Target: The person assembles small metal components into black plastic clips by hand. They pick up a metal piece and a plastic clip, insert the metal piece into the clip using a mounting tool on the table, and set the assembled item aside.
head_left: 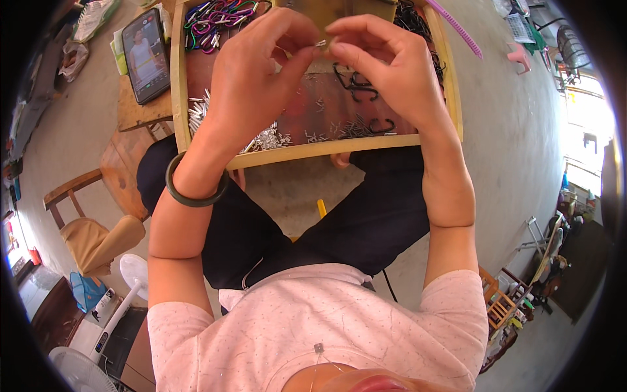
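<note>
Silver-coloured, a small piece (321,43) sits pinched in the left hand (256,73) above the wooden tray (313,151), what the curled right hand (395,64) grips unclear, carabiners (223,21) seemingly complete, many loose pins (269,140) apparently unused

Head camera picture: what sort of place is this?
Maybe a small workshop, perhaps at someone's home: a wood-edged tray holds colourful clips and lots of small metal pieces, and a wooden chair stands nearby.
</note>
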`<state>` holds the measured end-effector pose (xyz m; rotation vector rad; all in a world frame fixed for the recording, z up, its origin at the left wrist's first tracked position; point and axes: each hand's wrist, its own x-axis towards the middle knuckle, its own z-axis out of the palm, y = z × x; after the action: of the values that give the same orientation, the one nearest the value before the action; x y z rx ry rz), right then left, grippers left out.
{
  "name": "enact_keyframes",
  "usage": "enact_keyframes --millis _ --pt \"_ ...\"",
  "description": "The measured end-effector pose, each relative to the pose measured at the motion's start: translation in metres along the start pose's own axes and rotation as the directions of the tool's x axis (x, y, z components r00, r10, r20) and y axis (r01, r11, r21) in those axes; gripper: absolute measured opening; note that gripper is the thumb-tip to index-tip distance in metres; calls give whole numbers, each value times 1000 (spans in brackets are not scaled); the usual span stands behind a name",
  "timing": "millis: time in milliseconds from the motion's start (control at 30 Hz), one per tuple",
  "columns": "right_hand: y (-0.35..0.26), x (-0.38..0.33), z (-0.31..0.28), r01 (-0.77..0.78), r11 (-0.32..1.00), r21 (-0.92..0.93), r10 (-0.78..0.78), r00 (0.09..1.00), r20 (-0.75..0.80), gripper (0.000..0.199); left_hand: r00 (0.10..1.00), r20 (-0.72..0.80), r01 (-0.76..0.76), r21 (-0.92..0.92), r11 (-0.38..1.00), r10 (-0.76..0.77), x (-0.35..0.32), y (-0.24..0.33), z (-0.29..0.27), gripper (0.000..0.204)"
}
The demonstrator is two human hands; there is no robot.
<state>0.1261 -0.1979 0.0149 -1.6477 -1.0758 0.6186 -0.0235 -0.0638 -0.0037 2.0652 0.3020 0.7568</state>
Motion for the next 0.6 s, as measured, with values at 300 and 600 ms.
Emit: enact_keyframes --millis 300,600 --pt "9 -39 -11 354 386 -852 7 922 386 21 989 21 149 -183 972 -148 -5 -14 -8 13" --pt "18 -46 5 399 190 -897 54 908 415 45 983 31 184 -236 954 -182 -3 -15 -1 12"
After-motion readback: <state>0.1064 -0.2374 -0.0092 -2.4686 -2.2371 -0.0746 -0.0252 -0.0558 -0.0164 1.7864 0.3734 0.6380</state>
